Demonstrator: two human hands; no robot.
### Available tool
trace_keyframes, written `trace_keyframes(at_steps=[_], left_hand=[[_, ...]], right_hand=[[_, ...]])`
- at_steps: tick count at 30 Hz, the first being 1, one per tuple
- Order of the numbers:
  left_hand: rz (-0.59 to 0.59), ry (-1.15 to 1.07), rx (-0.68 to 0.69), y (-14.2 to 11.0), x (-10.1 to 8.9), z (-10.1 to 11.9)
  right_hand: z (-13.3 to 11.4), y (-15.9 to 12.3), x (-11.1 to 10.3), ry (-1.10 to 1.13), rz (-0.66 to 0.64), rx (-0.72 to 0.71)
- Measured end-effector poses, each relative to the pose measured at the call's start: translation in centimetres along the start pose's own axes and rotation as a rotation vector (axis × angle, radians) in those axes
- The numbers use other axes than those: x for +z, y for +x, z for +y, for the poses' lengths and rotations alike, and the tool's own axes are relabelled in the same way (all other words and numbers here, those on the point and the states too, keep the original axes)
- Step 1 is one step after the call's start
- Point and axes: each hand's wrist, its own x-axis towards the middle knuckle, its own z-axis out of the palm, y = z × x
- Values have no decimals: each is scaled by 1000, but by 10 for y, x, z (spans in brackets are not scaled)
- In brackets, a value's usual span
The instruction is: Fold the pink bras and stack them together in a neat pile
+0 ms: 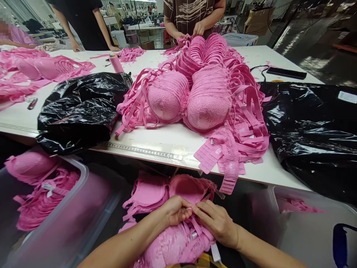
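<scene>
Several pink bras point(173, 242) lie in my lap, some with smooth cups and some with lace. Over them my left hand point(177, 211) is pinched closed on a narrow pink bra strap or band. My right hand point(216, 222) meets it fingertip to fingertip, closed on the same pink piece. The fingers hide most of what they pinch. Beyond my hands, at the table edge, hangs a lace bra band point(231, 175) with pink paper tags point(209, 156). A long nested stack of pink lace bras point(208, 104) stretches back across the table.
Black plastic bags point(83, 108) lie left and right on the white table point(156, 139). A tape measure point(145, 150) runs along its front edge. Clear bins point(92, 197) with pink bras flank me below. Across the table, a person's hands point(198, 29) handle pink pieces; another person leans there.
</scene>
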Motion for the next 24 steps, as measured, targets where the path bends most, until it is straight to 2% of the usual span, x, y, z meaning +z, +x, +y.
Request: trace_keyframes(at_steps=[4, 8, 13, 18, 21, 24], left_hand=[[-2, 44, 19, -3, 3, 0], [23, 167, 119, -8, 13, -3], [222, 366, 409, -4, 17, -9], [433, 760, 746, 4, 13, -10], [482, 938, 824, 5, 16, -11], [525, 1102, 841, 5, 21, -11]], right_hand=[[-2, 0, 2, 97, 72, 61], [-3, -3, -3, 172, 50, 138], [5, -14, -7, 91, 97, 168], [12, -20, -2, -18, 103, 160], [14, -22, 1, -59, 72, 142], [16, -25, 3, -72, 49, 123]])
